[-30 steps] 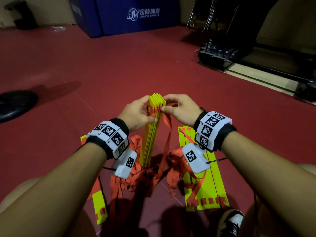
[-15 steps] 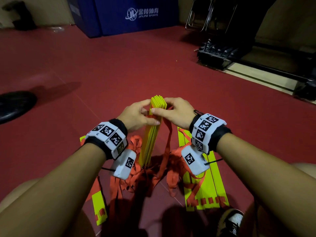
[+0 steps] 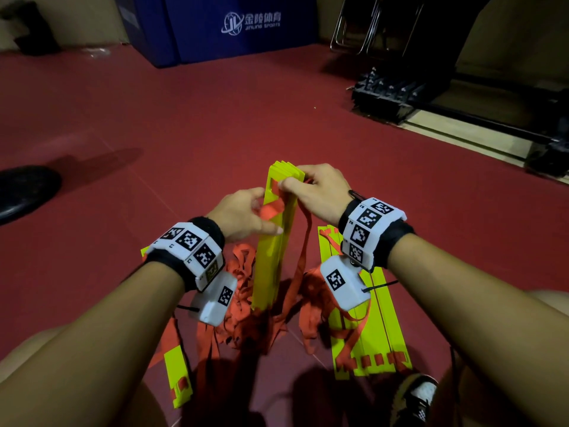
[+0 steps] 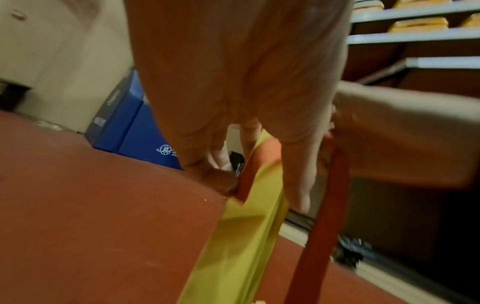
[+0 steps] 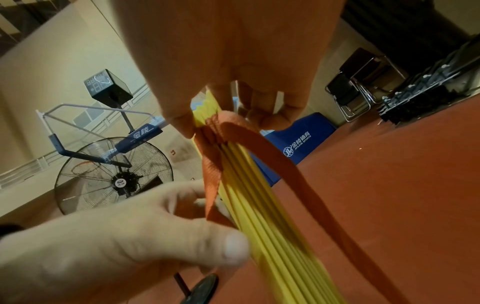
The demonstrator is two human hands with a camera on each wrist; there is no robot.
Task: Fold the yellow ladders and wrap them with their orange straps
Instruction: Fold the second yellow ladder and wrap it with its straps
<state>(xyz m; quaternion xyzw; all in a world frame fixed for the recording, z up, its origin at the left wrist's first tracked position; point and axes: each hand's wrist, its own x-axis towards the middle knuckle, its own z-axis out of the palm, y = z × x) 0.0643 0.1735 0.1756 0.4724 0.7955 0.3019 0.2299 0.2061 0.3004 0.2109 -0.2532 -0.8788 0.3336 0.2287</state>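
Observation:
A stack of yellow ladder rungs [image 3: 272, 248] stands upright on the red floor between my hands. My right hand [image 3: 292, 181] grips its top end, thumb on the near face and fingers behind. Lower down, my left hand [image 3: 268, 214] pinches the stack, the thumb pressed on its edge and a loop of orange strap [image 3: 271, 211] under the fingers. Another length of strap [image 3: 300, 257] hangs from the top to the floor. The right wrist view shows the strap [image 5: 280, 156] looped over the rungs [image 5: 272, 222]. In the left wrist view the stack [image 4: 241, 246] and strap [image 4: 322, 226] run down from my fingers.
A second folded ladder [image 3: 366, 340] lies flat by my right wrist, and a loose yellow rung [image 3: 178, 377] by my left knee. Tangled orange straps [image 3: 246, 306] heap at the stack's foot. A black weight plate [image 3: 24, 192], blue box [image 3: 240, 26] and black rack [image 3: 388, 97] stand farther off.
The stack has turned so its broad face shows. My right hand has shifted over its top end, and my left hand has slid lower along it.

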